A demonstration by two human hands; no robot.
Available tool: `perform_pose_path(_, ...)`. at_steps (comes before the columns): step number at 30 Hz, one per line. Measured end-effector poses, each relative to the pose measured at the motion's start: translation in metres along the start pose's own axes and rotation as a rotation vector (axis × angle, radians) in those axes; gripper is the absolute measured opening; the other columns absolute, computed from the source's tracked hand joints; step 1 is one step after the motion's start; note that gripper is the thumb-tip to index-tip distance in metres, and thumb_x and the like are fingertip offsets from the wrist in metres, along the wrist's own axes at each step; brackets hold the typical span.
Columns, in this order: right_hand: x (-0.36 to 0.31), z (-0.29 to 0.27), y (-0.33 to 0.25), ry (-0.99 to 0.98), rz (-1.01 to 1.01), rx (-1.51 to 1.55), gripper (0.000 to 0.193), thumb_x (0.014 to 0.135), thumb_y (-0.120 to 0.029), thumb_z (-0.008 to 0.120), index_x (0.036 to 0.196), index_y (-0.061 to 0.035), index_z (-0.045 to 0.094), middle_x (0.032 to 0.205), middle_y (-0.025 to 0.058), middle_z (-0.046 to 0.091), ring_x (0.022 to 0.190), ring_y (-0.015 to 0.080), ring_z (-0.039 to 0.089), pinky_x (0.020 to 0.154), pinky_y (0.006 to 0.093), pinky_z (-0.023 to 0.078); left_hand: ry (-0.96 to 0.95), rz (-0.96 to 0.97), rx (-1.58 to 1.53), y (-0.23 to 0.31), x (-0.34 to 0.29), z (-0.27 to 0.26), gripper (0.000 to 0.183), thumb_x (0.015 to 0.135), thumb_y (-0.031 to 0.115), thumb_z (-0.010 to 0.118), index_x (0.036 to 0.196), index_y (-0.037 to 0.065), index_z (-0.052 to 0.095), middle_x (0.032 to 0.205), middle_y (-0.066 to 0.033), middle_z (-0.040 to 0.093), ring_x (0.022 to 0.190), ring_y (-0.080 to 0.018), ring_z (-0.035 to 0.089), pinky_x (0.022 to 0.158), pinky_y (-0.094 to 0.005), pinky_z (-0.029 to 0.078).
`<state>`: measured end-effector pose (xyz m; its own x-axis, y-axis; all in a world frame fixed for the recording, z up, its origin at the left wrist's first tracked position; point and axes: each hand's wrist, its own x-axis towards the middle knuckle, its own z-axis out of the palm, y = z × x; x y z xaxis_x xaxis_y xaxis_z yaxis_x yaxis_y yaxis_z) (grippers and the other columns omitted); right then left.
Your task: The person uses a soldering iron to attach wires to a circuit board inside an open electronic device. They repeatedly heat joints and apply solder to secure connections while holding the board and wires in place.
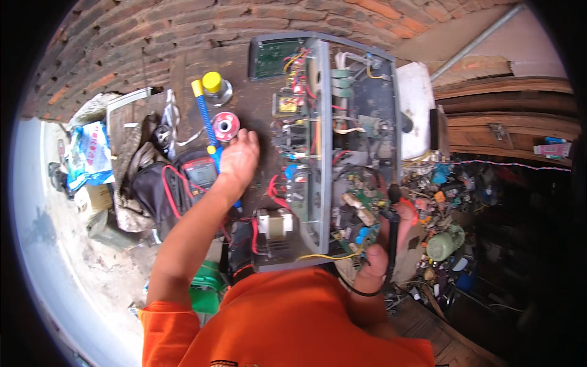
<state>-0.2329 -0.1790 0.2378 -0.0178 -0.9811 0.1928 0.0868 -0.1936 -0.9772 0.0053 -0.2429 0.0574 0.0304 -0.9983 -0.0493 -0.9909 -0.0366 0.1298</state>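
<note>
Left hand (239,158): I am resting it over the brown wooden tabletop (260,101), fingers extending to the lower right rim of a small round spool with a red-and-white face (225,133); whether they are gripping it, I cannot tell.

Right hand (380,252): I am keeping it beside a green circuit board crowded with components (365,197), at the near right of the open chassis; a thick black cable (394,241) is crossing in front of the hand. Whether my fingers are closing on board or cable, I cannot tell.

Beside the spool: a slender blue tool with yellow fittings (205,116), lying partly behind my left hand; a clear squat jar with a yellow lid (213,84), standing just beyond.

Centre: a long grey metal chassis (324,153), lying open and showing coloured wires; a pale block-shaped transformer (275,225), sitting at its near left end.

Left: a red-and-grey multimeter (200,174), leaning against a dark fabric bag (153,192).

Right: a heap of mixed electronic scrap (437,205), spreading below the tabletop.
</note>
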Motion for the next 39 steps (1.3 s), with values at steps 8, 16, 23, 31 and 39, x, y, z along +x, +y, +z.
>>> perform_pose_path(8,0.003,0.002,-0.010,-0.038,0.074,0.057,0.072,0.074,-0.043,0.081,0.123,-0.0136,0.037,0.145,0.0377,0.031,0.139,0.0427,0.030,0.114,0.0502,0.021,-0.122,-0.014,-0.055,-0.003,0.002,-0.016,0.014,0.085,0.006,0.054,0.096,0.003,0.060,0.101,-0.0139,0.062,0.086,-0.0264,0.069,0.070,-0.0347,0.058)
perform_pose_path(16,-0.004,-0.005,-0.008,0.026,0.171,0.136,0.081,0.070,-0.039,0.084,0.129,-0.0127,0.036,0.149,0.0342,0.023,0.136,0.0392,0.032,0.111,0.0471,0.025,-0.044,-0.039,-0.031,-0.015,-0.012,-0.041,0.006,0.082,0.002,0.056,0.087,0.004,0.053,0.080,-0.0149,0.067,0.068,-0.0285,0.071,0.056,-0.0362,0.058)
perform_pose_path(23,-0.004,-0.004,-0.007,0.023,0.146,0.140,0.079,0.068,-0.036,0.083,0.129,-0.0148,0.037,0.148,0.0342,0.024,0.136,0.0396,0.031,0.111,0.0469,0.024,0.037,0.019,-0.279,-0.025,-0.028,-0.093,0.010,0.078,-0.003,0.057,0.086,0.001,0.054,0.076,-0.0191,0.066,0.071,-0.0323,0.070,0.060,-0.0386,0.057)
perform_pose_path(31,-0.003,0.002,-0.007,0.042,0.135,0.138,0.077,0.068,-0.037,0.083,0.126,-0.0129,0.039,0.145,0.0321,0.029,0.137,0.0420,0.030,0.112,0.0494,0.021,-0.202,-0.002,-1.794,0.024,-0.071,-0.184,0.011,0.091,-0.006,0.059,0.102,-0.006,0.063,0.087,-0.0093,0.070,0.080,-0.0157,0.069,0.073,-0.0261,0.057)
perform_pose_path(39,-0.008,-0.008,0.002,0.008,0.034,0.039,0.085,0.068,-0.036,0.082,0.134,-0.0107,0.035,0.144,0.0364,0.031,0.124,0.0399,0.048,0.104,0.0473,0.041,-0.238,0.076,-2.105,0.053,-0.081,-0.186,0.016,0.090,-0.011,0.057,0.105,-0.008,0.063,0.097,-0.0167,0.070,0.090,-0.0202,0.070,0.079,-0.0283,0.057)
